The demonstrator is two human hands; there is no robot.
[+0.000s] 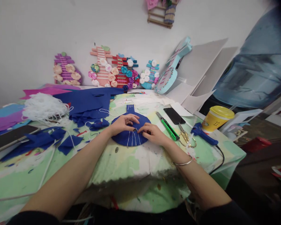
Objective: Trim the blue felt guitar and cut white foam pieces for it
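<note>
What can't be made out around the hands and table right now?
All in the head view:
- Whether the left hand and right hand pinch anything: hidden by their own fingers.
- Underside of the blue guitar-shaped piece: hidden by its top.
- Yellow cup's contents: hidden by its lid.
- Wall rack's top: cut off by the upper edge.
- Lower-right items: blurred.

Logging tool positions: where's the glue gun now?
Head view, right side of the table: the blue glue gun lies between the gold-handled scissors and the yellow cup.
</note>
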